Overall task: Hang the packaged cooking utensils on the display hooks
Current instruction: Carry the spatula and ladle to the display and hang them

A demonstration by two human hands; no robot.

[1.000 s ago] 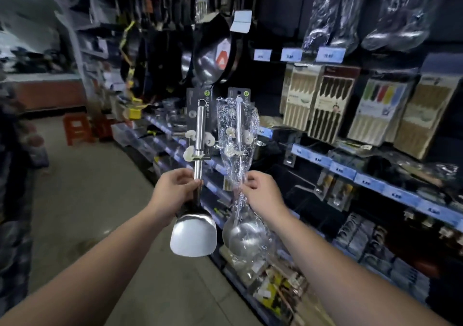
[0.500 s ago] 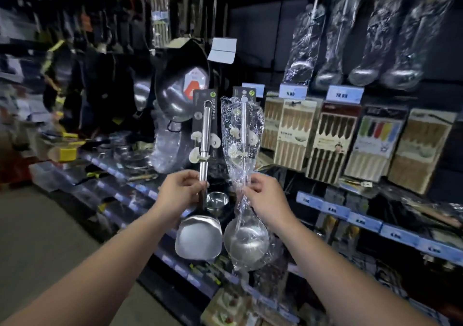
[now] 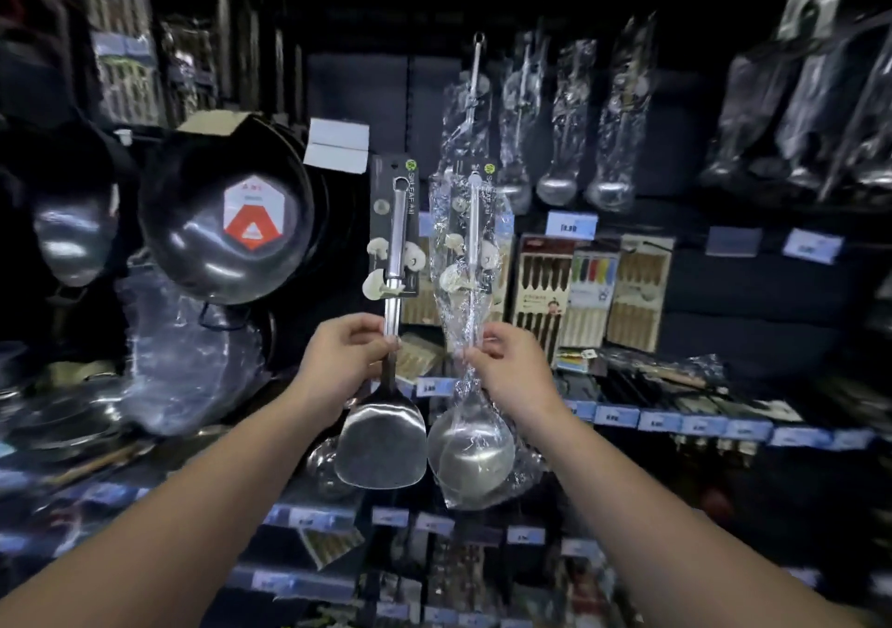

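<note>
My left hand [image 3: 345, 362] grips the handle of a steel spatula [image 3: 383, 441] with a dark card on its upper handle, blade down. My right hand [image 3: 507, 367] pinches the handle of a steel ladle [image 3: 470, 449] wrapped in a clear plastic bag, bowl down. Both utensils stand upright side by side in front of the shelving. Above and behind them, several bagged ladles [image 3: 557, 135] hang in a row against the dark back panel; the hooks themselves are too dark to make out.
Black woks [image 3: 217, 212] hang at the left, one with a red and white label. Boxed chopstick sets [image 3: 591, 289] stand on a shelf at the right. Blue price tags [image 3: 569, 223] line the shelf edges. More bagged utensils [image 3: 811, 111] hang at the far right.
The view has swung from the aisle to face the shelving straight on. Both hands keep their hold on the spatula and ladle, which now stand higher against the hanging ladles.
</note>
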